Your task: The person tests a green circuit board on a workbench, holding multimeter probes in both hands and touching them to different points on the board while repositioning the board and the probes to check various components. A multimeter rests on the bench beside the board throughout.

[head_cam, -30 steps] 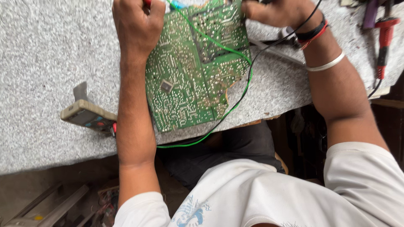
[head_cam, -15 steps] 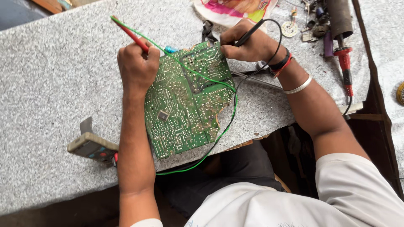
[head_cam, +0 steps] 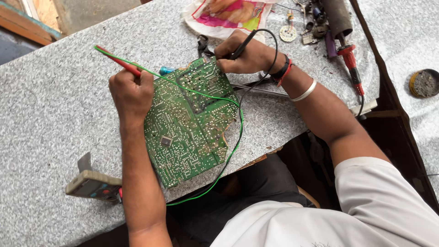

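Head view. My left hand (head_cam: 131,91) is closed around a red probe (head_cam: 120,61), whose shaft angles up and away to the left; the hand rests at the upper left edge of the board (head_cam: 190,121). My right hand (head_cam: 244,57) pinches a black probe (head_cam: 242,45) with its tip down at the board's top right corner. The green board lies solder side up on the grey speckled table (head_cam: 55,105), its lower end near the table's front edge. A green wire (head_cam: 233,151) crosses the board and loops off its right side down past the table edge. A meter (head_cam: 93,186) lies at my left forearm. A soldering iron (head_cam: 350,55) with a red grip and a plastic bag (head_cam: 228,13) lie beyond my right hand.
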A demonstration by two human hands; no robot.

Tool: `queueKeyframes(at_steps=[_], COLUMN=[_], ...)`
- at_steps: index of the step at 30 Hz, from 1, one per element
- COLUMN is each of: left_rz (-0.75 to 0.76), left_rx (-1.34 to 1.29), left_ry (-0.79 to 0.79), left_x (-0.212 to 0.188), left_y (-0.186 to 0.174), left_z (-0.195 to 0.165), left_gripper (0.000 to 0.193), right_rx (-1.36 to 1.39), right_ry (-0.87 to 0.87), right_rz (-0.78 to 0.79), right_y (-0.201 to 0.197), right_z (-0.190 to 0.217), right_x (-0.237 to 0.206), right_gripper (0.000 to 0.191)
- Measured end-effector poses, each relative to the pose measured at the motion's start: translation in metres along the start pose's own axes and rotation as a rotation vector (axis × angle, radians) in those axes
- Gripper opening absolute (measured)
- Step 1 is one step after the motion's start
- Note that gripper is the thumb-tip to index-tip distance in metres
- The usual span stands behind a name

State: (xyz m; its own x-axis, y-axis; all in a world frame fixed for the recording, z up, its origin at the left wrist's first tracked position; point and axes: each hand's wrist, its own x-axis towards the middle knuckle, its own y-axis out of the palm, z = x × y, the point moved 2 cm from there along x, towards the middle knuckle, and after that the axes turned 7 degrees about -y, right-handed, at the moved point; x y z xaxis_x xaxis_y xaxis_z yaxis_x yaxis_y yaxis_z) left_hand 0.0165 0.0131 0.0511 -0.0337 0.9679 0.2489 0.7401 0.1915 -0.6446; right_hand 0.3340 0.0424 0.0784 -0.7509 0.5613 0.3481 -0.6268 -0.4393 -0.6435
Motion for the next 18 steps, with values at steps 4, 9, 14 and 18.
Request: queueKeyframes(at_steps=[4,9,14,18], left_rz=[-0.007,-0.002,-0.008,-0.010], left_rx=[0.009,0.012,0.024,0.019], left_ry=[0.041,0.049,0.046,0.032], left_x=[-0.0005,-0.0011,-0.0020,-0.0031], left_y=[-0.0009,-0.0021,-0.0026,-0.0022], left_z=[0.0032,0.0047,0.0035,0.0079], left_gripper=[0.024,0.019,0.020,0.017], right_rx=[0.012,0.013,0.017,0.024], right_ry=[-0.015,-0.036,-0.036,-0.036], right_rz=[-0.008,-0.020,-0.023,-0.023], right_y=[0.0012,0.0043,0.0061,0.0067], right_z=[0.0002,-0.0013,-0.0037,-0.0050], right_x=[0.0006,0.0007,0.0011,0.0014], right_gripper=[0.025,0.028,0.032,0.031])
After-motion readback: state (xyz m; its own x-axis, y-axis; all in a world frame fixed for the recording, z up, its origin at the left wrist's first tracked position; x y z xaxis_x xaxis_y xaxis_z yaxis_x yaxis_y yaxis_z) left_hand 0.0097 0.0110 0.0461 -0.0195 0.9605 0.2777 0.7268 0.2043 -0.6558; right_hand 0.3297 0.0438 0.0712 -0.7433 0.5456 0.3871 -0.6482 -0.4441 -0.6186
